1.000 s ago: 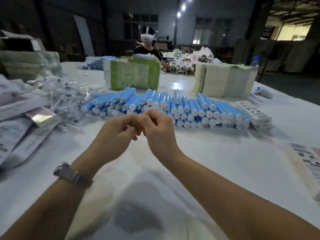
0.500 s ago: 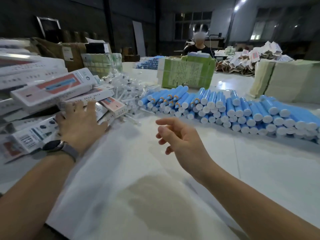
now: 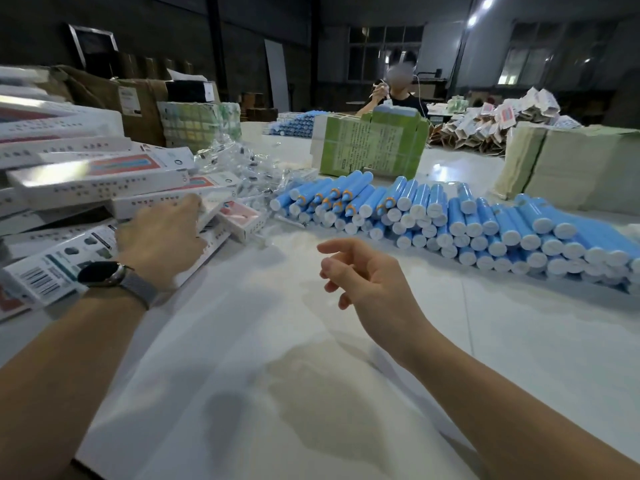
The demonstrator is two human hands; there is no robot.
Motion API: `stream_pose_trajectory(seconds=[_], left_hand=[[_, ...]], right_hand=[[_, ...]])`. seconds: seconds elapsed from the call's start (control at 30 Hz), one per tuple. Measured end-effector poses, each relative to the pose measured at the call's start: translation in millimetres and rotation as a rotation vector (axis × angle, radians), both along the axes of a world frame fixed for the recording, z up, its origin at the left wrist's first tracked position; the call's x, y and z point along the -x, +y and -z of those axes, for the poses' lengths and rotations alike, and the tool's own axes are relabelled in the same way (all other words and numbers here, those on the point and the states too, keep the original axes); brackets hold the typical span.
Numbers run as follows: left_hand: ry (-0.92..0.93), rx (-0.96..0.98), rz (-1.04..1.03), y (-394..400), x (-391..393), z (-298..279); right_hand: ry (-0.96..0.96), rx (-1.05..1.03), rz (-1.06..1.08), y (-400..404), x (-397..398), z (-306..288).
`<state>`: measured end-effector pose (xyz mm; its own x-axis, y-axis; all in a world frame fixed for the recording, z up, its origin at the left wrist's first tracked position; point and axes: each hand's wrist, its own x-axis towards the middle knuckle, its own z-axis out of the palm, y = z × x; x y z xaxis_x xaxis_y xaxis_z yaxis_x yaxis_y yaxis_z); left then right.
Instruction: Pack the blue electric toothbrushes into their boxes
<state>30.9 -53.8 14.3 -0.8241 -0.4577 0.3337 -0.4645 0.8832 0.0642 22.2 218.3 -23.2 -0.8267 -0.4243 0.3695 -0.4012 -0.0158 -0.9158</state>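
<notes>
Head view: toothbrushes (image 3: 450,220) beyond hands (image 3: 367,275).

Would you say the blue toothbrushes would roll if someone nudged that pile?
Probably: the toothbrushes are round cylinders stacked several layers high, so top ones could tumble forward. They look rigid and smooth, perhaps slippery. The flat table offers no stop.

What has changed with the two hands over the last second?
The hands, together at the centre a second ago, have parted. The left hand went left onto the pile of boxes; whether it has a grip on one is hidden. The right hand hangs relaxed, holding nothing. The blue toothbrushes lie stacked as before.
</notes>
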Motion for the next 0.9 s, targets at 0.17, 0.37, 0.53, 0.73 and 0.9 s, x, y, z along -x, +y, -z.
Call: stream_pose_trajectory(seconds=[0.17,0.37,0.53,0.73,0.9], left_hand=[[0.238,-0.358,0.319,61,2,-28],[0.354,-1.373,0.965,184,7,-18],[0.338,-1.642,1.02,230,7,8],[0.373,-1.627,1.039,245,1,25],[0.42,-1.567,1.175,249,-2,35]], right_hand=[[0.055,0.093,0.087,11,9,-15],[0.106,0.266,0.319,40,17,-42],[0.045,0.258,0.348,78,12,-34],[0.214,0.215,0.392,89,7,-27],[0.239,0.26,0.335,91,4,-23]])
